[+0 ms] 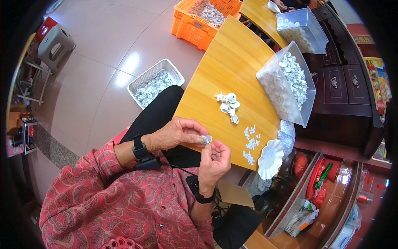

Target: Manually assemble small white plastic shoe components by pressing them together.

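Note:
My left hand (182, 133) pinches a small round white plastic part (207, 139) between thumb and fingertips, just off the near edge of the yellow wooden table (215, 62). Thumb and forefinger of my right hand (214, 162) close in at the same part from below, the other fingers curled; whatever they pinch is too small to make out. A little heap of round white plastic parts (229, 106) lies on the table beyond my hands. To its right are several tiny white pegs (251, 144) in loose groups.
A white scalloped dish (270, 159) sits at the table's right edge. Behind it stands a clear bin (286, 108) of white parts, with another clear bin (317, 37) farther back. On the floor are a white basket (176, 70) and an orange crate (182, 29), both holding parts.

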